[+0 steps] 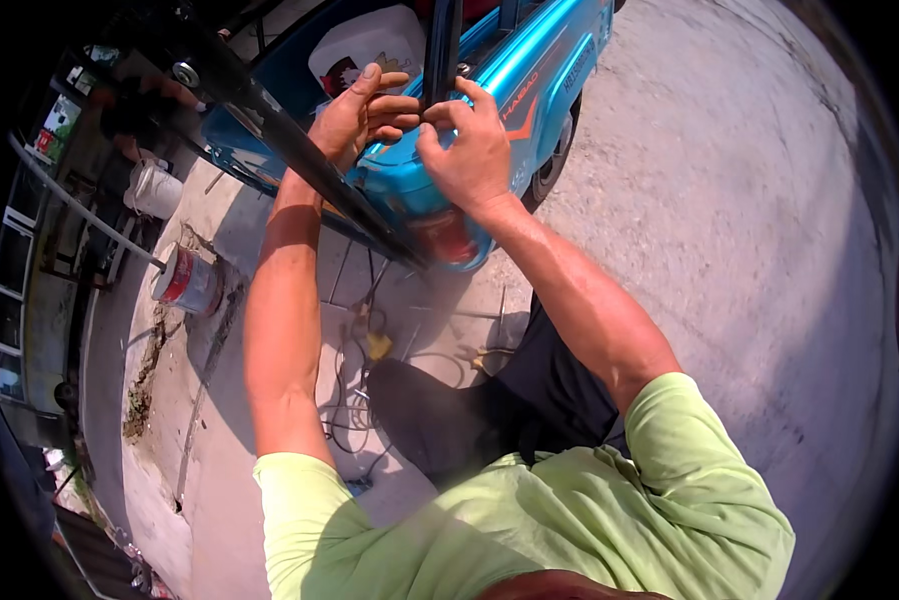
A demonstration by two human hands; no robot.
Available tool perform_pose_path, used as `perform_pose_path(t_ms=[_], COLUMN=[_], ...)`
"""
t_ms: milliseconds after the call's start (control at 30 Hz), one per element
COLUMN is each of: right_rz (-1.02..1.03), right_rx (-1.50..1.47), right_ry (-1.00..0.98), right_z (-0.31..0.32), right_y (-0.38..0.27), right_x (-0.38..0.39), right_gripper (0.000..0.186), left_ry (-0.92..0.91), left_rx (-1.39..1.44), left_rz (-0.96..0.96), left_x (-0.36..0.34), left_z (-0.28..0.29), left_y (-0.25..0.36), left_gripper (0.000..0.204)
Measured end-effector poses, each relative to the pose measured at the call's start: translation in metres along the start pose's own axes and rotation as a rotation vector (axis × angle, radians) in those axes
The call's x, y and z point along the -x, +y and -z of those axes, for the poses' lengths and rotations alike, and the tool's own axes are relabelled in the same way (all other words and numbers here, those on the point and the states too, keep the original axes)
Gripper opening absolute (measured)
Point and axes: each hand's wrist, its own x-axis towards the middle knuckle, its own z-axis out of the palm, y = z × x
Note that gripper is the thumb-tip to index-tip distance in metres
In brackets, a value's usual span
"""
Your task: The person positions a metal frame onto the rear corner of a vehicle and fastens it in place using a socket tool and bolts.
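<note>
The vehicle body (397,186) is of shiny blue colour with orange-red stripe. The post (442,55) is black, the bucket (191,281) white and red, the shirt (549,510) plain yellow-green.

Single head-worn fisheye view, steeply downward, from close above the light-green shirt (569,510).

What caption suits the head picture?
Left hand and right hand at a black post by a blue vehicle.
</note>
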Motion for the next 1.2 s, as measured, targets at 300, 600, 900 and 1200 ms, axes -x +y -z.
perform_pose_path(t_ms=[300,600,900,1200], right_rz=[0.292,-0.313,-0.63,-0.41], right_rx=[-0.191,-0.75,-1.103,-1.002], right_ry=[-0.029,-0.499,-0.613,-1.187], right_z=[0.032,0.076,0.086,0.072], right_y=[-0.016,-0.014,-0.011,-0.057], right_x=[0.086,0.077,0.015,0.031], right_gripper=[0.031,0.068,0.081,0.075], left_ry=[0.277,0.298,0.395,0.426], left_rx=[-0.132,-0.064,-0.008,0.017], left_rz=[-0.328,-0.336,-0.185,-0.141], left_x=[0.034,0.034,0.029,0.027], left_z=[-0.006,-0.008,-0.008,-0.015], left_y=[-0.025,-0.029,-0.017,-0.012], left_gripper=[0.053,0.05,0.06,0.064])
